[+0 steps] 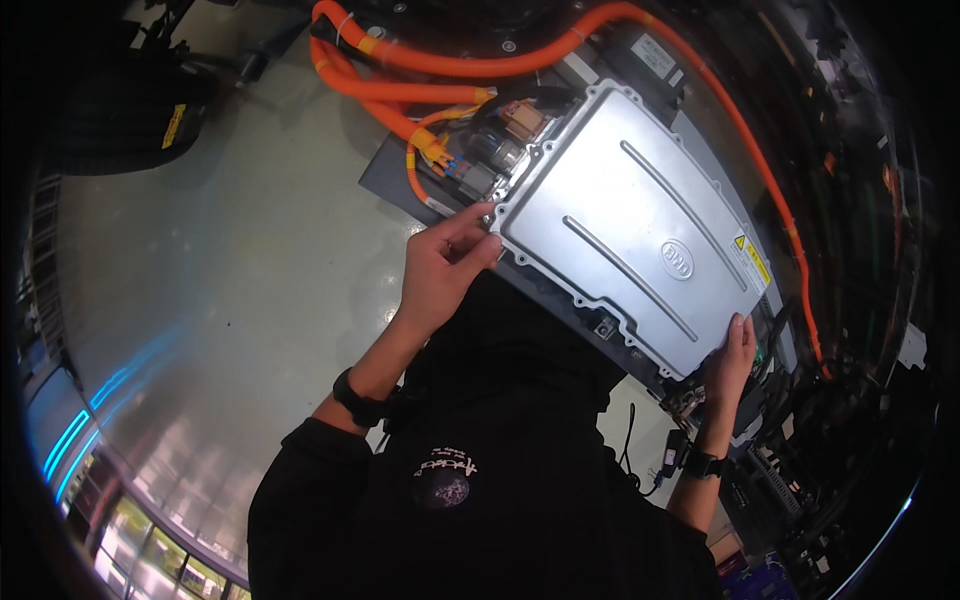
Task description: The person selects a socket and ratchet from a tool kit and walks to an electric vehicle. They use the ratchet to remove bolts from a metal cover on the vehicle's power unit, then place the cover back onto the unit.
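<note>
A silver metal cover (620, 220) with two raised ribs, an oval emblem and bolt lugs round its rim lies over a dark housing in front of me. My left hand (440, 262) pinches the cover's left corner between thumb and fingers. At the right end, my right hand (735, 355) grips the near right corner, its fingertips on the top face and its thumb hidden. A yellow warning label (752, 262) sits on the cover's right edge. Left of the cover, connectors (490, 150) and a brown block (522, 120) show on the unit.
Thick orange cables (470, 66) loop across the far side and run down the right. A black tyre (125, 120) stands at the far left. Dark machinery and cables fill the right side, with a small black device (672, 455) beside my right wrist. Pale floor (260, 280) spreads to the left.
</note>
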Available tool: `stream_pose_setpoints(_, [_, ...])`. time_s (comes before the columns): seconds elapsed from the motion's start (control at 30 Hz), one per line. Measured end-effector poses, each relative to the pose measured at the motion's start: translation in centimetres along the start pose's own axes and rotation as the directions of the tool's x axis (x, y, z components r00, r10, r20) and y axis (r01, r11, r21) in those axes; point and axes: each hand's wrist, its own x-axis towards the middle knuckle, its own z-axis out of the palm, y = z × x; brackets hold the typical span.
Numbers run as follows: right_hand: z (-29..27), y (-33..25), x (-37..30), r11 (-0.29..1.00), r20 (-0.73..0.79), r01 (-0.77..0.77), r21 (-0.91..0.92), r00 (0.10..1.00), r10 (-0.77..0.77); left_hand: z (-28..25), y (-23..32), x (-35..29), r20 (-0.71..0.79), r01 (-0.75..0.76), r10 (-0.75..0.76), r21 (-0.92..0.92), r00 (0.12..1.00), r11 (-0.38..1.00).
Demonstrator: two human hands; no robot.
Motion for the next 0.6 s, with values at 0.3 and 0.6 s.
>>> stream_pose_setpoints(0.3, [0.6,-4.8,-1.3,0.938,0.034,-0.077,0.338,0.997,0.070,-0.1,0.8,-3.8,0.110,-0.006,0.020,-0.133,0.994,0.991])
stream_pose_setpoints(0.6, [2.7,-3.3,-7.3,0.804,-0.068,0.009,0.594,0.997,0.039,2.4,-0.4,-6.5,0.284,0.153,0.007,-0.535,0.959,0.831])
